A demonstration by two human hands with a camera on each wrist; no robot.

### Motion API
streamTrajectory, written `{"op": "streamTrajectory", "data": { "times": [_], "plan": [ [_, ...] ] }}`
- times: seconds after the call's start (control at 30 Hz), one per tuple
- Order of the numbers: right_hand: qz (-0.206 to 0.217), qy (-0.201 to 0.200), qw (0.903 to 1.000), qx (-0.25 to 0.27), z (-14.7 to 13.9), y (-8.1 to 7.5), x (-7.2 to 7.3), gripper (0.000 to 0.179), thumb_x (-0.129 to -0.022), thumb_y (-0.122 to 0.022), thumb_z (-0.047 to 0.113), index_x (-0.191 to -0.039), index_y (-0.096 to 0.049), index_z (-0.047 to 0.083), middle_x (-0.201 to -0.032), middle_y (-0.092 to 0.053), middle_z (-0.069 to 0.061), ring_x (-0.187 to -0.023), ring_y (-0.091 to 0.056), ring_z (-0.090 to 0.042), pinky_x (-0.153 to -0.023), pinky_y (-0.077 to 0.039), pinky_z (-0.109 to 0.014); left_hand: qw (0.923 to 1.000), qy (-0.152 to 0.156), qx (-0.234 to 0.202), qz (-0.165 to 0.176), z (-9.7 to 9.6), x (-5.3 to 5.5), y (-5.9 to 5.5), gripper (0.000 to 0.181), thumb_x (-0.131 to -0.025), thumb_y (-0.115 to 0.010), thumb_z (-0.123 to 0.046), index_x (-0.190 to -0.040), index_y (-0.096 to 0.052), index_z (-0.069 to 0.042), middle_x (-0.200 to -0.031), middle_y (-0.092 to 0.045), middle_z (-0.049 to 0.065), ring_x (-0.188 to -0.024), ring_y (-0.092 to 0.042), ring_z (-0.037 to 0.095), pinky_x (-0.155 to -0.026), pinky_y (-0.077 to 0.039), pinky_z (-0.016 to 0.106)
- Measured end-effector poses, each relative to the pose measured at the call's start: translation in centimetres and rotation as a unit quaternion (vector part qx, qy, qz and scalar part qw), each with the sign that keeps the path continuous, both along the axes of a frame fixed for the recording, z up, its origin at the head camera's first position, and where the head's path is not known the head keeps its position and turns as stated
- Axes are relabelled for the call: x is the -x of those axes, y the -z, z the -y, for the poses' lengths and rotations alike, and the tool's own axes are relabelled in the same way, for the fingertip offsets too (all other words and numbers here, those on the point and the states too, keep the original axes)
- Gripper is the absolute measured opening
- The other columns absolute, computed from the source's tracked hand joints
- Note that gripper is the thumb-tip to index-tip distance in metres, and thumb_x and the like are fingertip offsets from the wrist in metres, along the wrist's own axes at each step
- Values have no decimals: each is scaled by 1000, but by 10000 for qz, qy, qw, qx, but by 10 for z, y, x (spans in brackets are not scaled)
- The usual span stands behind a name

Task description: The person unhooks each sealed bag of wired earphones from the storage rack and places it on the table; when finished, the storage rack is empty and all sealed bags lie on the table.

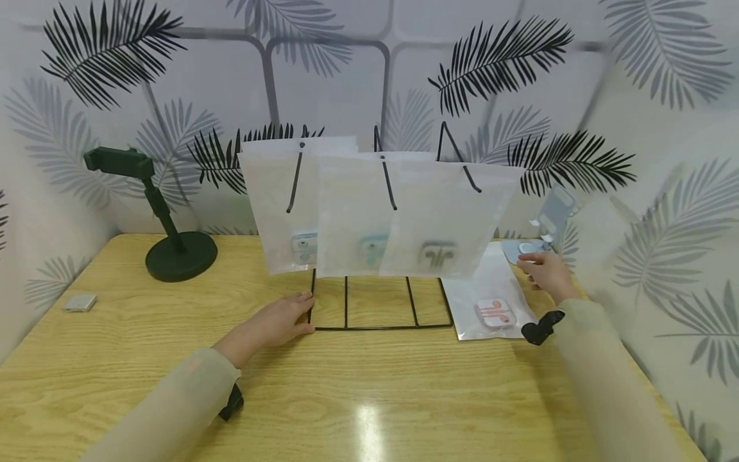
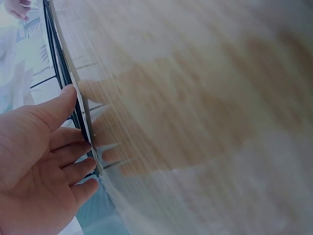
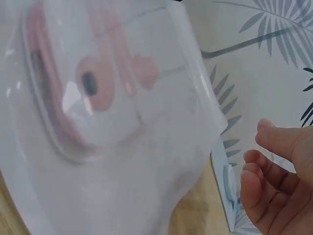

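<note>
Nearest: two pale sleeves, left sleeve (image 1: 167,404) and right sleeve (image 1: 612,378), reaching out over a wood-grain worktop (image 1: 312,398), each with a black wrist mount. Left hand (image 1: 271,326) at the near left corner of a black wire rack (image 1: 381,328); fingers relaxed and touching the frame, not clenched. The rack's base runs off to the right of this hand. Between the rack and the right hand, a flat bag (image 1: 467,314), whitish and translucent, lies on the worktop with a pink earphone set (image 1: 495,314) inside, its upper part running behind the rightmost hanging bag. Right hand (image 1: 545,276) released, thumb and fingers slightly bent and apart, just beside the flat bag. Out past the left hand, to its left, a small pale block (image 1: 79,303). Three translucent bags hang from the rack's hooks, between the hands and higher: left bag (image 1: 268,205), middle bag (image 1: 352,205), right bag (image 1: 450,205). Blue items blurred in the first two; dark earphone shapes in the third. Beyond the left hand, further left, a dark green stand (image 1: 181,260), upright. Just past the right hand's fingertips, a light-blue stand (image 1: 557,208); contact cannot be told. Farthest, beyond both hands, a leaf-patterned backdrop (image 1: 358,96).
</note>
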State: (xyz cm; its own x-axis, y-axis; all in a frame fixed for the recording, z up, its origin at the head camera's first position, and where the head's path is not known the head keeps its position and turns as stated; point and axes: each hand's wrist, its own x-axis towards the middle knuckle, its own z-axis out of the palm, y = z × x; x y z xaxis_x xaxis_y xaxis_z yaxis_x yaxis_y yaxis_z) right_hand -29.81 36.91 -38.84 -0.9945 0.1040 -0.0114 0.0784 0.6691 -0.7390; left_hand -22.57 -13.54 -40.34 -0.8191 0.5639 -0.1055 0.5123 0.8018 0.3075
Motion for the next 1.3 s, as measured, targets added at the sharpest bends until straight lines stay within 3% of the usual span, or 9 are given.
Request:
{"op": "streamTrajectory", "data": {
  "times": [0.13, 0.3, 0.37, 0.5, 0.6, 0.73, 0.83, 1.03, 1.3],
  "plan": [
    [-178, 138, 9991, 346, 2, -9, 5, 44, -92, -57, 30, -122, -57, -3, -96, -58, -19, -73, -54, -21, -54, -53, -28, 10000, -9, 4, -20, 1, 0, 0, 58, -92, -59, -24, -135, -39, 9, -139, -34, 26, -129, -29, 40, -103, -28, 50],
    [-519, -32, 9966, 642, 7, -24, 5, 52, -90, -57, 39, -125, -55, 0, -100, -59, -16, -79, -54, -23, -57, -54, -28, 10000, 19, 8, -40, 1, 0, 0, 57, -92, -59, -24, -134, -40, 10, -139, -35, 26, -128, -30, 41, -103, -28, 50],
    [-639, -286, 9950, 708, 8, -28, 5, 56, -92, -55, 39, -129, -50, -3, -106, -56, -20, -84, -54, -26, -62, -54, -29, 10000, 8, 0, -12, 1, 0, 0, 57, -92, -58, -24, -134, -39, 10, -139, -34, 26, -129, -29, 41, -104, -27, 50],
    [-902, -395, 9845, 1451, -5, -15, 22, 47, -90, -59, 36, -128, -56, 8, -102, -59, -11, -82, -56, -19, -58, -54, -30, 10000, 27, 20, -18, 2, -1, 1, 58, -92, -58, -24, -135, -39, 10, -139, -34, 26, -128, -29, 41, -104, -27, 50],
    [-1061, -492, 9797, 1629, 7, -25, 14, 46, -91, -57, 37, -127, -57, 10, -101, -60, -10, -83, -58, -19, -58, -55, -30, 10000, 16, -3, -12, 2, -2, 1, 58, -92, -58, -24, -135, -39, 10, -139, -34, 26, -129, -29, 41, -104, -27, 50],
    [-1186, -725, 9802, 1408, 46, -58, -18, 56, -94, -47, 43, -130, -51, 1, -104, -59, -13, -89, -59, -18, -62, -55, -30, 10000, 8, -30, -14, 3, -1, 1, 57, -92, -58, -23, -134, -39, 10, -139, -34, 27, -129, -29, 41, -104, -26, 50],
    [-1217, -896, 9751, 1624, 62, -68, -27, 56, -95, -45, 42, -129, -49, -2, -104, -60, -6, -91, -59, -11, -63, -55, -28, 10000, 29, -4, -36, 3, -1, 1, 57, -92, -58, -22, -134, -39, 10, -139, -34, 27, -128, -29, 41, -104, -26, 51],
    [-1290, -1129, 9643, 2019, 77, -69, -29, 46, -94, -53, 31, -126, -51, -3, -97, -61, 6, -93, -57, -8, -63, -55, -26, 10000, 14, -1, -4, 3, -1, 1, 58, -92, -58, -24, -135, -39, 9, -139, -34, 26, -129, -29, 41, -104, -27, 50],
    [-1594, -1292, 9487, 2406, 87, -64, -29, 24, -91, -60, 17, -109, -60, 1, -92, -64, 7, -89, -60, -6, -59, -55, -27, 10000, 67, -32, -25, 1, 0, -1, 57, -92, -58, -24, -134, -40, 9, -139, -35, 26, -128, -30, 41, -103, -28, 49]
  ]
}}
